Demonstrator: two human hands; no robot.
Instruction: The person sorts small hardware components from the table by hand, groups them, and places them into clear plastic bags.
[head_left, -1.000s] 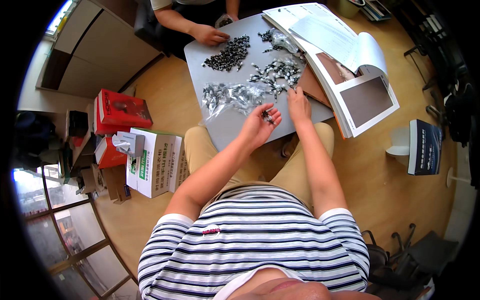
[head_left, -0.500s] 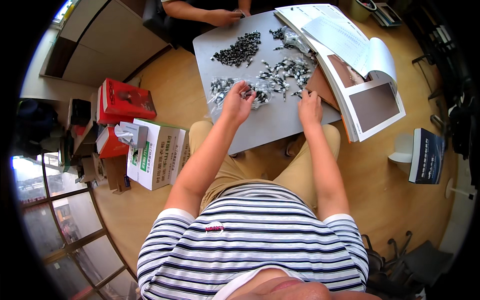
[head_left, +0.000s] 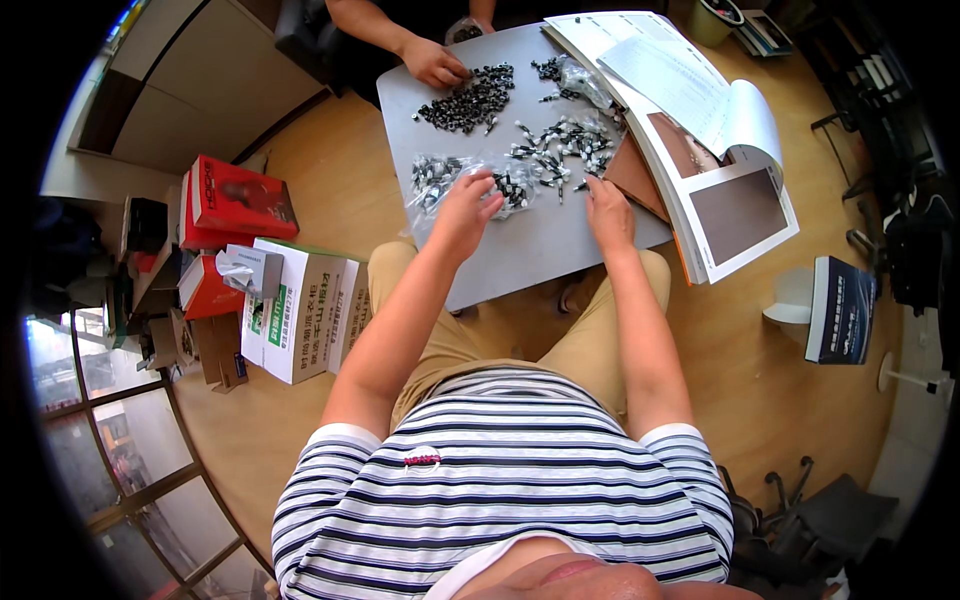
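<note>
My left hand (head_left: 466, 214) reaches over a clear plastic bag (head_left: 428, 200) of small black-and-white parts, its fingers loosely curved and apart. More of these parts show at the bag's opening, beside my fingertips. On the right, my right hand (head_left: 609, 214) is closed in a pinch at the near edge of a loose pile of black-and-white parts (head_left: 570, 140). A small dark-tipped part shows at its fingertips. Farther back lies a heap of small black pieces (head_left: 470, 100), and another person's hand (head_left: 435, 63) touches its far left edge.
The grey table (head_left: 510, 265) carries a large open sample book (head_left: 735, 215) and a brown board (head_left: 637, 180) on its right. Another plastic bag (head_left: 585, 80) lies near the book. A white carton (head_left: 295, 320) and red boxes (head_left: 245, 195) stand at left on the wooden floor.
The other person's hand has come from the table's far edge down to the black heap. My right hand has drawn slightly back from the loose pile. My left hand stays over the bag.
</note>
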